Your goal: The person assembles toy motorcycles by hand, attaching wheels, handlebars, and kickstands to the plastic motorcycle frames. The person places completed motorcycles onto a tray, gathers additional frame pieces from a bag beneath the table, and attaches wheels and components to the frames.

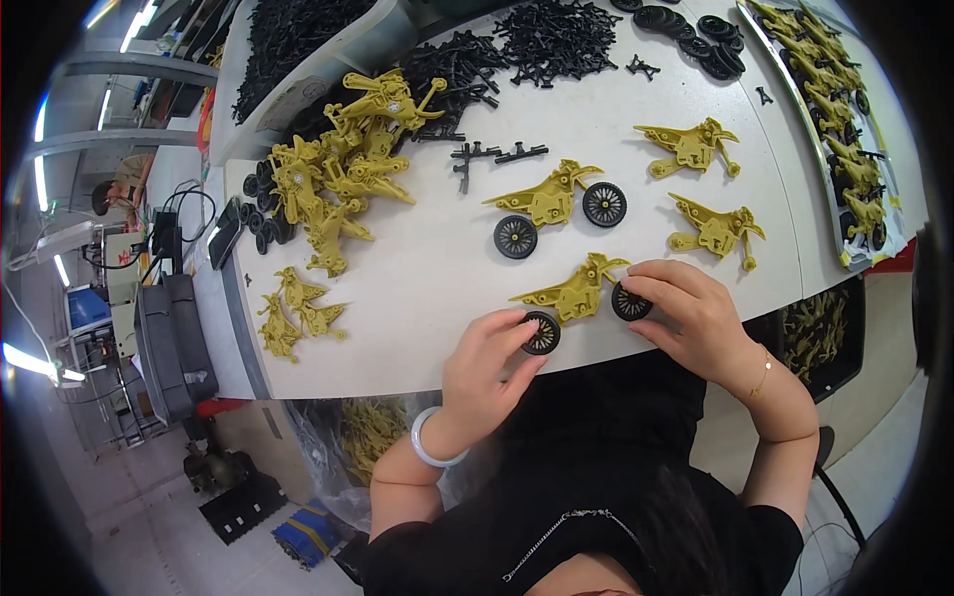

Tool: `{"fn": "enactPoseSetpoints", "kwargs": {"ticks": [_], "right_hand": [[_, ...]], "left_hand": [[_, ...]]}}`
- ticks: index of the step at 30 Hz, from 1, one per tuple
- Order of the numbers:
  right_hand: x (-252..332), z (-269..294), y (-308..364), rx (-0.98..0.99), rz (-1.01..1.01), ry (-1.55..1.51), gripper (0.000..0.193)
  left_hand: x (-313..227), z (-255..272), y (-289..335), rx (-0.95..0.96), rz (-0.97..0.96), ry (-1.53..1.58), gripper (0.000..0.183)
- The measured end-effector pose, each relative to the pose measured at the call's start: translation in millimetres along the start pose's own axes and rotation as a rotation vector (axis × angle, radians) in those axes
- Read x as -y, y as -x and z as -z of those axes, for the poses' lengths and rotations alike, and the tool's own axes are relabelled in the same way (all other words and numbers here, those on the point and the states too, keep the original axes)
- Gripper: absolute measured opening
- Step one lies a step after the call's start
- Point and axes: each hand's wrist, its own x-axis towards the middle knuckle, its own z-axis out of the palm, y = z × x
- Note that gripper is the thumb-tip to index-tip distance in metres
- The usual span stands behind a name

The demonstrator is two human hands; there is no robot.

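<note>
A yellow plastic toy motorcycle body half [574, 295] lies flat near the table's front edge, between my hands. My left hand [487, 366] grips a black spoked wheel [544, 336] at the body's lower left end, index finger on the wheel, thumb just below it. On the other side, my right hand [693, 313] has its fingers and thumb round a second black wheel [630, 302] beside the front fork. Just beyond lies another yellow body half [549, 203] with a wheel at each end. Two wheelless yellow halves, an upper one [688, 149] and a lower one [717, 230], lie to the right.
Yellow body parts [338, 179] are heaped at left, near a bin [328, 74] of small black parts. More black parts [556, 40] and loose wheels [696, 40] lie at the back. A tray [795, 109] of wheeled yellow bodies stands at right. A phone [226, 235] rests near the left edge.
</note>
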Motion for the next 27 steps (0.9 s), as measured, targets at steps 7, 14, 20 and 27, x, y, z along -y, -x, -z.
{"fn": "enactPoseSetpoints", "kwargs": {"ticks": [7, 14, 20, 27], "right_hand": [[-1.5, -7.6, 0.6, -0.025, 0.067, 0.087, 0.047], [-1.8, -12.5, 3.2, -0.059, 0.061, 0.119, 0.048], [-0.4, -15.3, 3.6, -0.07, 0.061, 0.123, 0.048], [1.8, -16.8, 1.0, -0.057, 0.084, 0.138, 0.047]], "left_hand": [[-2.6, -3.6, 0.9, 0.001, 0.021, -0.032, 0.038], [3.0, -2.4, 7.2, 0.012, 0.004, 0.026, 0.032], [0.8, -4.4, 2.8, 0.001, 0.023, -0.015, 0.032], [0.1, -2.9, -4.0, -0.03, 0.041, -0.004, 0.032]]}}
